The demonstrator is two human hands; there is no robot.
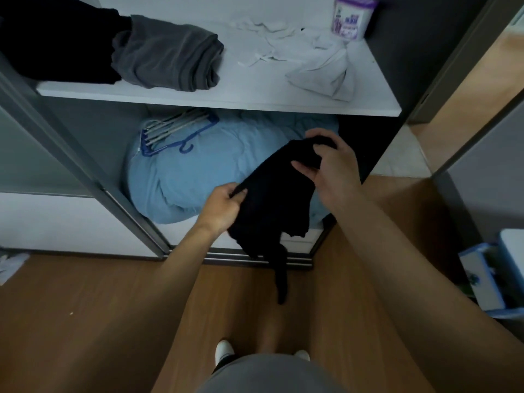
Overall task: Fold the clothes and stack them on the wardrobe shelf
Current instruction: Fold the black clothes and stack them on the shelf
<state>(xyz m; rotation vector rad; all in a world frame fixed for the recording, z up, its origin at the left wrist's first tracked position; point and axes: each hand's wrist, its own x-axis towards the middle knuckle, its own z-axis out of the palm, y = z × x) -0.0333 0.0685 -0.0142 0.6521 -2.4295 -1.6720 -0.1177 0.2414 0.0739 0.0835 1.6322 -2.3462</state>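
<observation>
A black garment point(272, 194) hangs between my two hands in front of the open wardrobe, one end dangling down toward the floor. My left hand point(222, 207) pinches its lower left edge. My right hand point(331, 163) grips its upper end, fingers curled over the cloth. On the white wardrobe shelf point(255, 92) above lie a folded grey garment point(170, 53), a black pile point(56, 38) at the far left, and crumpled white cloth point(320, 69) toward the right.
A white and purple container point(351, 17) stands at the shelf's back right. Below the shelf a light blue quilt point(181, 171) fills the compartment, with blue hangers point(175, 129) on it. Sliding door frame point(85, 165) at left, a blue and white box point(487, 273) at right, wooden floor underfoot.
</observation>
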